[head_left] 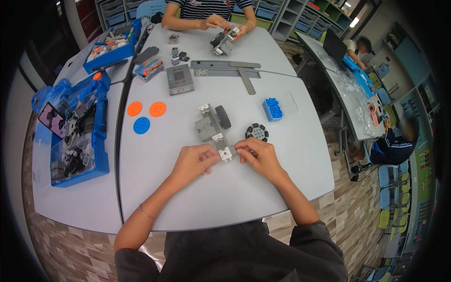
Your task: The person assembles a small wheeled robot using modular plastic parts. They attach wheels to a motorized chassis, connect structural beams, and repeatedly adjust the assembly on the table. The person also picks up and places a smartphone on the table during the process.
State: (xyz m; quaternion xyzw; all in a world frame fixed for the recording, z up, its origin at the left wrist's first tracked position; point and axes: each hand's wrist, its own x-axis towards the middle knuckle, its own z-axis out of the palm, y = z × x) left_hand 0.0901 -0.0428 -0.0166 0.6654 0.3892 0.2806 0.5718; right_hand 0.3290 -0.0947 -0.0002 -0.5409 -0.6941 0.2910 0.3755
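On the table in front of me lies a grey building-kit assembly [205, 129] with a motor block, white connector pieces and a black wheel [222, 117] on its right side. My left hand [196, 161] is closed at its near end, fingertips gripping by the white connector [225, 153]. From the other side my right hand [257, 154] pinches close to that same end; what sits between its fingertips is too small to make out. Just beyond the right hand rests a loose black omni wheel [257, 133] with a grey and blue hub.
Orange discs [158, 109] and a blue disc [141, 125] lie left. A grey controller [179, 79], grey beams [246, 81] and a box of blue pegs [273, 109] are farther off. Blue parts bins [102, 141] stand left. Opposite, another person handles a similar assembly [224, 42].
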